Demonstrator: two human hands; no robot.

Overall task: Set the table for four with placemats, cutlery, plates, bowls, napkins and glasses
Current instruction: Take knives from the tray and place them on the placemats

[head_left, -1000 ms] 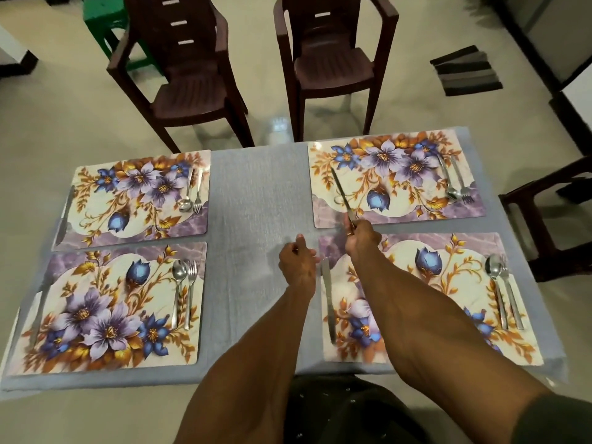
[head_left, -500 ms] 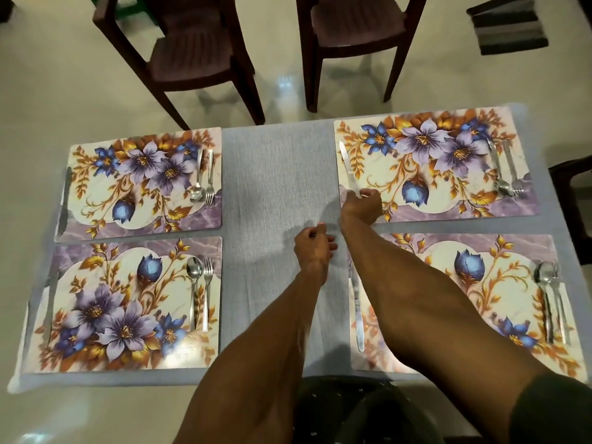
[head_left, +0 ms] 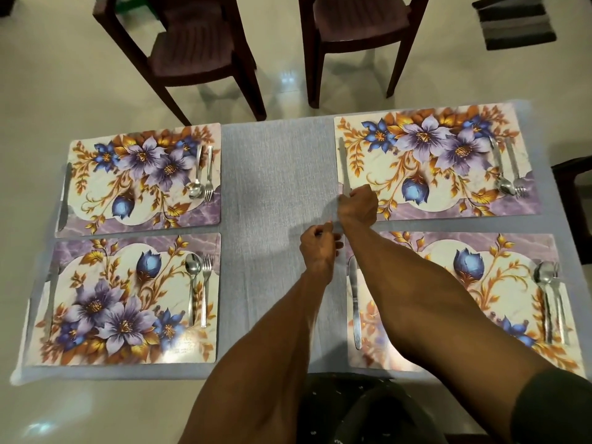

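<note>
Hands (head_left: 358,206) meet near the far-right placemat (head_left: 435,165): the right one, arm stretched forward, pinches the handle of a table knife (head_left: 344,166) lying along that placemat's left edge. The left hand (head_left: 318,251), fingers loosely curled and holding nothing, hovers over the grey desk (head_left: 275,187) just short of that placemat's near-left corner. A spoon (head_left: 501,174) and fork (head_left: 515,174) lie at its right side.
</note>
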